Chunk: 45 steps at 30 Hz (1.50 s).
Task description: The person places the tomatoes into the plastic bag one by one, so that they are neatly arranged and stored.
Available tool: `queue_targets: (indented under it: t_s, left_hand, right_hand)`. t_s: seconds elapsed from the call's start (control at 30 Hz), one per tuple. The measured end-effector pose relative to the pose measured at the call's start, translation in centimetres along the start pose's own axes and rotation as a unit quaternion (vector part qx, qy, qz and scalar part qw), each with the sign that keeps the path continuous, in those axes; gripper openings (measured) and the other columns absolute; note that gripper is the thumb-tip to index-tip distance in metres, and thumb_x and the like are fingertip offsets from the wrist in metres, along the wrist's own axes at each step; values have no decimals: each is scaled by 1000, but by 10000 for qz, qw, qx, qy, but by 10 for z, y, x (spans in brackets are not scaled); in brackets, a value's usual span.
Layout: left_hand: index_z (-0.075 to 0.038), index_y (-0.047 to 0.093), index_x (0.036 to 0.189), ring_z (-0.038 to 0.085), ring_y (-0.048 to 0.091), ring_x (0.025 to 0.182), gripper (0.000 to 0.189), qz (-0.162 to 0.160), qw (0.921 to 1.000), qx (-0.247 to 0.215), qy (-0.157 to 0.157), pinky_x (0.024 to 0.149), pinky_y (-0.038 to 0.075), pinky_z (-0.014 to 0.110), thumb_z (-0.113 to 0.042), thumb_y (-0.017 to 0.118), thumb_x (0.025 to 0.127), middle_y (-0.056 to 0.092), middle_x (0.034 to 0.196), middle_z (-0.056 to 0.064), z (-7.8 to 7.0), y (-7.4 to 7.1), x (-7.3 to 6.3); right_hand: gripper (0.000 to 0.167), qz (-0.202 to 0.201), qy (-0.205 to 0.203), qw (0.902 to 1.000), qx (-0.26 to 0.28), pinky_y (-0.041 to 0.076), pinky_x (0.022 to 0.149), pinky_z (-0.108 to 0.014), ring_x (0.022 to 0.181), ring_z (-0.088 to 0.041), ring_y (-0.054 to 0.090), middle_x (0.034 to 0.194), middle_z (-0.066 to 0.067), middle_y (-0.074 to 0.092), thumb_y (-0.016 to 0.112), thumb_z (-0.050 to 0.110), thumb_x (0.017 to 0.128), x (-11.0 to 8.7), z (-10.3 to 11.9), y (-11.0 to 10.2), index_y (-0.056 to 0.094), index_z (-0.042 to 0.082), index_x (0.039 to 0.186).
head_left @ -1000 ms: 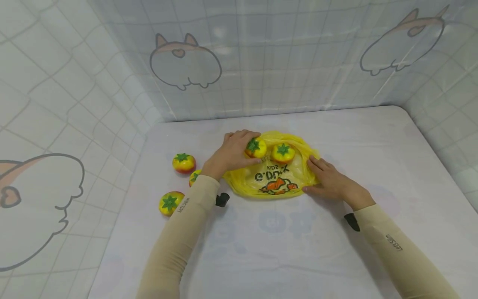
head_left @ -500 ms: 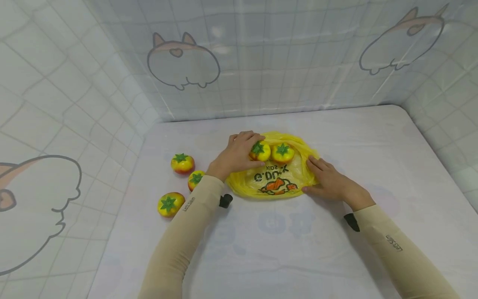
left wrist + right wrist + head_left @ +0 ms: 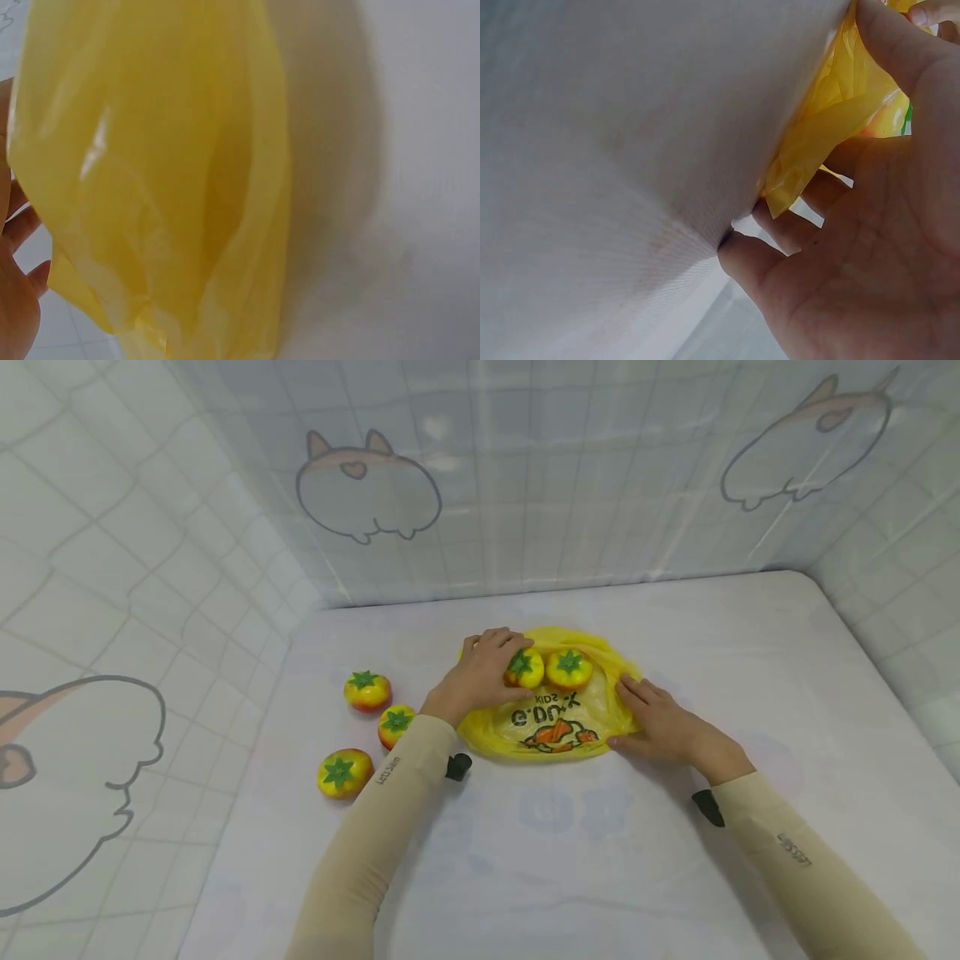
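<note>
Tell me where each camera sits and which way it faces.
Head: on the person's head, facing forward and down at the yellow plastic bag and persimmon-like fruits; left hand, right hand and sleeves show.
Left wrist: on that wrist, facing the bag close up; part of the left hand shows.
Right wrist: on that wrist, facing the bag's edge; right hand's fingers show.
Both wrist views share the bag.

Head cam looks forward-down from above the table (image 3: 540, 877). 2 wrist cams, close in, both see the yellow bag (image 3: 157, 150).
</note>
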<state>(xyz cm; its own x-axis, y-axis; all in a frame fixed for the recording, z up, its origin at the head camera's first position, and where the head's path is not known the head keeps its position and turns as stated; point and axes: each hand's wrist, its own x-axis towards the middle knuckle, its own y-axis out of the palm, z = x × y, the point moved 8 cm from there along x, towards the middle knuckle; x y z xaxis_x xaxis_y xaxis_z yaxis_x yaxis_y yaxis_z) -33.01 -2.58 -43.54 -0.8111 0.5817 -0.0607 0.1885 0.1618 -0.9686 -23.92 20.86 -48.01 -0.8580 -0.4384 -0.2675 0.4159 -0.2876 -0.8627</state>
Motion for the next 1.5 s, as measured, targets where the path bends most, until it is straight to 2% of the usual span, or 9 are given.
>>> queue_targets:
  t_s: [0.6,1.17,1.33,1.5]
  left_hand:
    - [-25,38,158,29,28,149,85,78,9997,156,-172,119,23,60,-59,74,89,38,158,4,6,6,-5]
    - [-27,36,160,29,23,153,91,196,9997,79,-137,121,20,59,-62,75,86,31,164,4,-1,7,-16]
    - [-27,39,158,30,22,154,91,60,9997,-22,-242,121,18,61,-65,75,84,31,164,3,4,1,-25]
    - [-27,40,157,30,20,155,90,-100,9991,-83,-407,119,20,61,-68,72,84,32,164,2,16,-10,-32]
  right_hand:
    - [96,90,-29,9999,-61,18,120,-68,153,-53,7,172,-20,6,63,52,99,2,6,-3,15,-1,163]
    - [97,115,-40,9999,-33,18,119,-69,152,-55,8,171,-21,6,63,53,99,2,2,6,15,-2,163]
    - [97,106,-66,9999,-60,18,120,-69,152,-55,8,171,-22,7,62,53,99,2,3,5,15,-3,162]
    - [97,71,-3,9999,-108,18,120,-69,152,-55,9,170,-24,8,62,54,99,2,0,1,16,-2,163]
